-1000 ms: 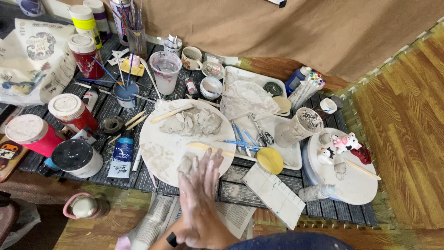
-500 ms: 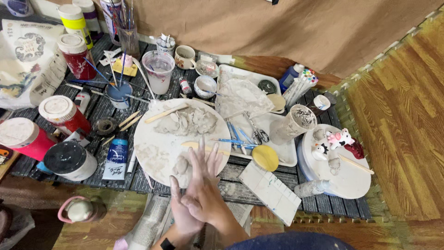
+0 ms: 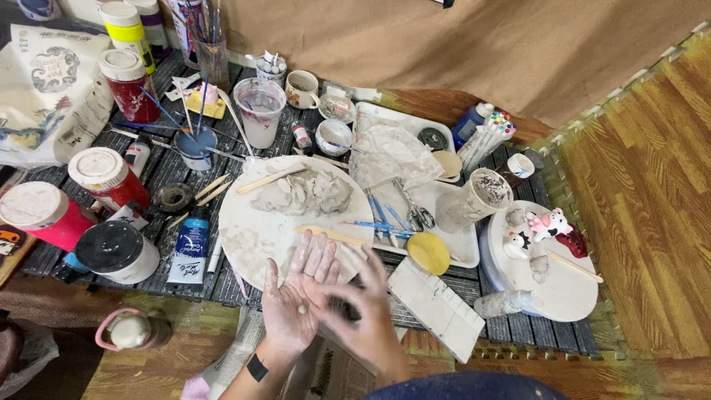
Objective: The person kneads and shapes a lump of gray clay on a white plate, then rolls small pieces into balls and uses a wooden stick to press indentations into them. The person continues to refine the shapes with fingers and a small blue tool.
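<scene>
We're mid-roll: small clay bit [image 3: 300, 308] sits on the open left hand [image 3: 292, 300], fingers spread wide, blurred right hand [image 3: 355, 311] rubbing above it; next needs even pressure.

Our right hand [image 3: 354, 315] is motion-blurred; we cannot tell its fingers apart or whether they grip anything. It overlaps the left hand [image 3: 296, 296], hiding part of that palm and the near edge of the round white board [image 3: 252, 222]. A small pale bit sits on the left palm, too small to identify. Both forearms run off the bottom edge. The white jar [image 3: 37, 7] is cut by the top edge. The tabletop [image 3: 170, 170] is largely covered by clutter.
</scene>
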